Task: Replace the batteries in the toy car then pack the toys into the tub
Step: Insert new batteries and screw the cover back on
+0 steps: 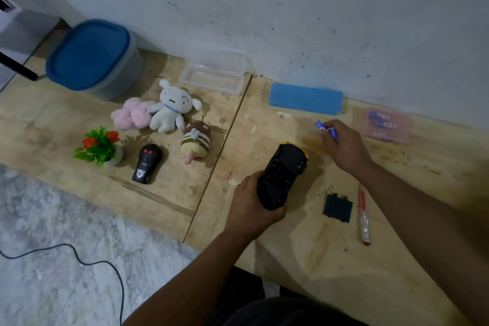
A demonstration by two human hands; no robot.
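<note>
Round translucent plastic tub [124, 71] with blue lid at upper left, black-bottomed yellow toy car [281, 176] at centre, brown-and-cream striped plush bee [195, 143], blue-and-white cylindrical batteries [326, 130]

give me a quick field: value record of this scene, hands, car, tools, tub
left hand: grips the toy car, underside up
right hand: holds blue batteries
battery cover: off, lying on the table right of the car
screwdriver: lying right of the cover
tub: blue lid on, far left
plush toys: loose on the table, not packed
</note>
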